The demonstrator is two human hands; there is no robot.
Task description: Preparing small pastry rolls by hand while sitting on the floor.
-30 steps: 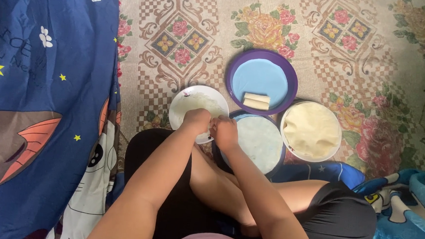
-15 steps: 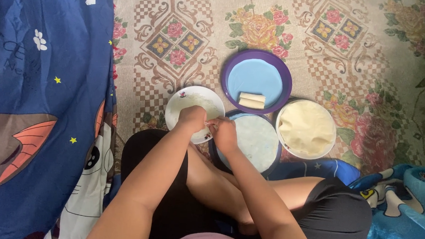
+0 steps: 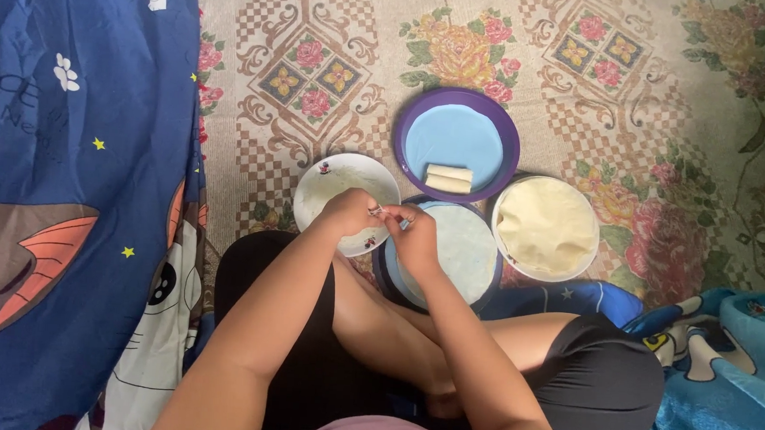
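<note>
Plates rest on floral patterned floor mat.

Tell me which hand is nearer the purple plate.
Right. The right hand is over the dark-rimmed plate just below the purple plate; the left hand lies further left, over the white plate.

glossy purple plastic plate, smooth white ceramic plate, matt woven floral mat, soft blue cloth.
</note>
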